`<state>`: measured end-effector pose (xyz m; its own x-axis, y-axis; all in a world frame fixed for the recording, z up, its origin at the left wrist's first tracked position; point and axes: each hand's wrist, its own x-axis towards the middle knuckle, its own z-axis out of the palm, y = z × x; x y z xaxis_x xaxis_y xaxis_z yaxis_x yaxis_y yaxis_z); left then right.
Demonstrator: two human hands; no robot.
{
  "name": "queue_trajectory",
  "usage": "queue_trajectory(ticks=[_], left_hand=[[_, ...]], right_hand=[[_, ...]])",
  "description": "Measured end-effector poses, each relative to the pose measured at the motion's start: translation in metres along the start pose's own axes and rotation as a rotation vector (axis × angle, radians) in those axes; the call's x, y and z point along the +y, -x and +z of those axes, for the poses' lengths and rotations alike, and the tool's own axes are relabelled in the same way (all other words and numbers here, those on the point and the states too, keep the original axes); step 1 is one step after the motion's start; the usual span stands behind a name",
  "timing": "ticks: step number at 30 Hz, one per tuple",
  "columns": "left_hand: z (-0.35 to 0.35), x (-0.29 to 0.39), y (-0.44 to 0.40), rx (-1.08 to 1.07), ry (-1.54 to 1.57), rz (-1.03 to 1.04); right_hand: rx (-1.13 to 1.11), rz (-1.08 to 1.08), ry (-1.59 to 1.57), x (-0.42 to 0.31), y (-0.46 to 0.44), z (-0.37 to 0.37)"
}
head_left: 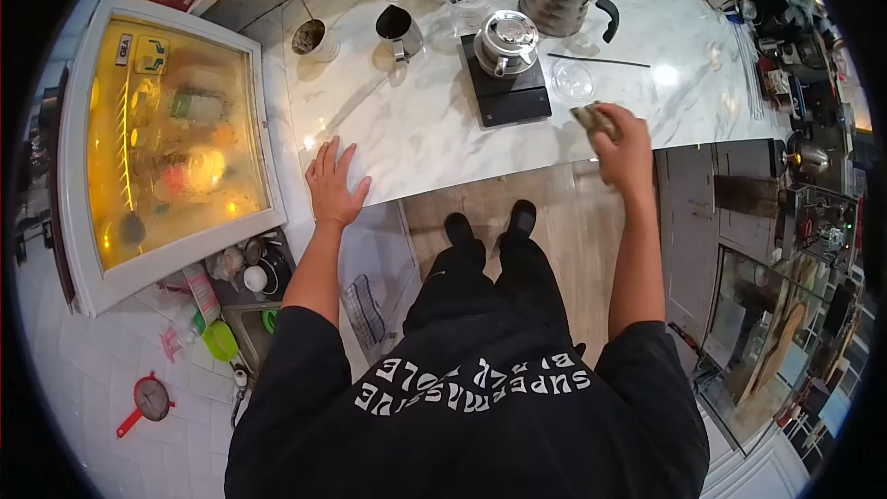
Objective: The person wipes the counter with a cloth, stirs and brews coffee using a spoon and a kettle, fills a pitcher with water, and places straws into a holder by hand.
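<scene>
Wide-angle view under bright illumination. A white glare spot marks the right portion of the marble counter (416, 148); the glass-fronted door (171, 189) glows amber. Highlights streak the steel kettle (554, 7). The right hand (624, 145) appears slightly soft. Peripheral lines bow strongly, and the corners fall to black.

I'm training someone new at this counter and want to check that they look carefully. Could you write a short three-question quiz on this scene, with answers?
1. Which hand holds the cloth?
2. True or false: the left hand rests at the edge of the counter with its fingers spread.
3. What stands on the black scale?
a) the kettle
b) the metal pot
c) the jug

Key:
1. The right hand.
2. True.
3. b
</scene>
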<state>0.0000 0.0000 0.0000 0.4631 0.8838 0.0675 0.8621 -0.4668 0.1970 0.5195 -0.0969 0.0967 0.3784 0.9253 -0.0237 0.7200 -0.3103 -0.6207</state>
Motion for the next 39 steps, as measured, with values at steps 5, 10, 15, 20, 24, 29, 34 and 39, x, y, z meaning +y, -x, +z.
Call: queue_trajectory(ticks=[5,10,15,20,24,29,34,39], left_hand=[[-0.004,-0.010,-0.003,0.026,-0.027,0.007],[0.001,-0.002,-0.004,0.013,-0.044,0.016],[0.003,-0.002,-0.004,-0.006,-0.066,0.017],[0.004,0.001,-0.002,-0.007,-0.101,-0.007],[0.030,0.007,-0.002,0.090,-0.086,-0.141],[0.070,0.086,-0.025,0.196,-0.135,-0.496],[0.081,0.177,-0.053,0.188,-0.107,-0.587],[0.074,0.197,-0.060,0.166,-0.092,-0.594]], right_hand=[[0.357,0.112,0.073,0.063,-0.005,0.014],[0.291,-0.023,0.249,0.081,0.017,0.058],[0.142,-0.145,0.225,0.001,0.068,0.112],[-0.164,-0.236,-0.315,-0.027,0.099,0.128],[-0.164,0.066,-0.768,0.010,0.093,0.094],[0.420,0.295,-0.637,0.144,0.034,0.012],[0.479,0.190,0.127,0.196,-0.010,-0.042],[0.315,-0.072,0.141,0.149,0.006,0.014]])
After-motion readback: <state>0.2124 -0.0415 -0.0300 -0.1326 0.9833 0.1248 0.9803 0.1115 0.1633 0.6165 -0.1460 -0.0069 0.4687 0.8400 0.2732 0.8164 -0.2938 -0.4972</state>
